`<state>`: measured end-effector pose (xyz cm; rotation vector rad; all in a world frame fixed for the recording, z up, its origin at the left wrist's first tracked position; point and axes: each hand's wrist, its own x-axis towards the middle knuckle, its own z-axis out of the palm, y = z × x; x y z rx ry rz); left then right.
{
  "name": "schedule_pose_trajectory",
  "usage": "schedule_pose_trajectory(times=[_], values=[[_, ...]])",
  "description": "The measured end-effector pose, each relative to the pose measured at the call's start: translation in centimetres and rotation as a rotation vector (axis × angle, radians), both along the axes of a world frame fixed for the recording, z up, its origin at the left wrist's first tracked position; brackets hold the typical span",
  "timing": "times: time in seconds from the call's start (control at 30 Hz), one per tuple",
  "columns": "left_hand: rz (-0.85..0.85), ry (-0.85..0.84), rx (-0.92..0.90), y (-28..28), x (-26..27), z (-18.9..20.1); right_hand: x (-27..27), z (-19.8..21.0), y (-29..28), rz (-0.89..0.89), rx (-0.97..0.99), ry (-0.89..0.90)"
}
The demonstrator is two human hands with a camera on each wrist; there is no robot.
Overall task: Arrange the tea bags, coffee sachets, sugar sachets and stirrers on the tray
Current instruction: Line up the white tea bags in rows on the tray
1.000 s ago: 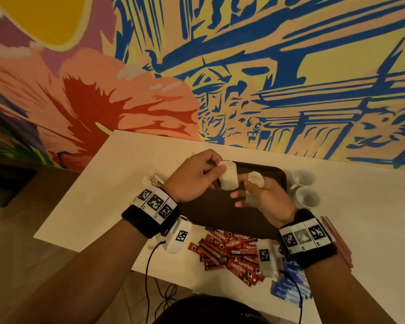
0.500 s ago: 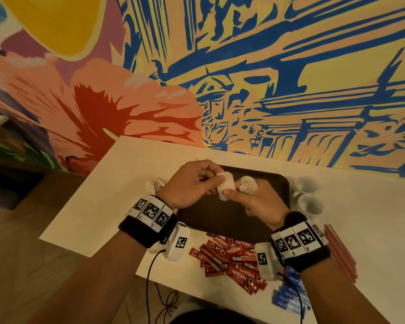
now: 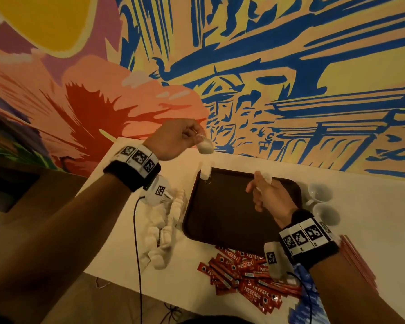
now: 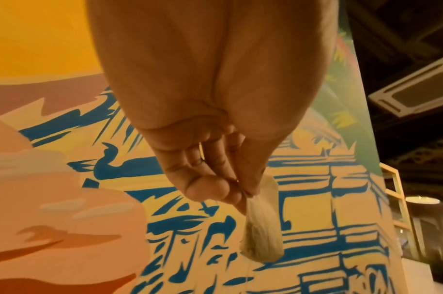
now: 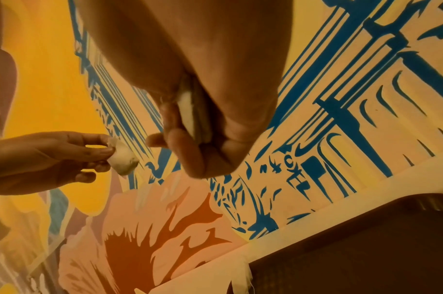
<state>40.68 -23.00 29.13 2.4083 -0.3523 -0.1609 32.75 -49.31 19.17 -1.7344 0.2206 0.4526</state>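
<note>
Head view, nearest edge of the white table (image 3: 372,197): red coffee sachets (image 3: 246,274) lie in a loose heap, with blue sachets (image 3: 301,307) just to their right and red stirrers (image 3: 358,258) at the right edge. A pile of white tea bags (image 3: 161,232) lies to the left of the dark tray (image 3: 220,220), which sits at the table's centre. One placed tea bag (image 3: 206,173) rests on the tray's far-left corner, overlapping the rim. Right hand (image 3: 270,197) hovers over the tray's right half, fingers curled around a second tea bag (image 3: 267,177); the right wrist view shows this bag (image 5: 190,111) pressed between thumb and fingers. Two white cups (image 3: 320,202) stand just right of the tray. Left hand (image 3: 173,141) is raised above the table's far-left area, pinching a hanging tea bag (image 3: 205,147) by its top; the left wrist view confirms the bag (image 4: 261,228) dangles from thumb and fingertips (image 4: 207,191). A painted mural wall (image 3: 290,66) stands behind the table.
</note>
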Motion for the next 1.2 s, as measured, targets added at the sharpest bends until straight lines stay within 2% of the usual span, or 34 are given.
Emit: schedule_pose_trajectory(times=[0.2,0.33,0.53,0.77,0.93,1.2], values=[[-0.029,0.083,0.137,2.4,7.8,-3.6,2.4,-1.6,1.2,-0.036,0.009,0.066],[-0.052,0.179,0.212,2.6,11.4,-8.4,3.9,-3.0,2.0,-0.080,0.107,0.168],[-0.061,0.377,0.260,2.0,13.0,-17.2,4.8,-5.4,3.0,-0.052,0.110,0.134],[-0.138,0.453,0.390,1.5,13.1,-25.2,5.7,-7.4,3.4,-0.056,0.076,0.163],[-0.089,0.432,0.407,1.5,14.2,-27.3,5.5,-8.8,3.7,-0.075,0.078,0.190],[0.035,0.315,0.317,1.5,15.1,-27.6,5.4,-9.9,4.5,-0.067,0.095,0.208]])
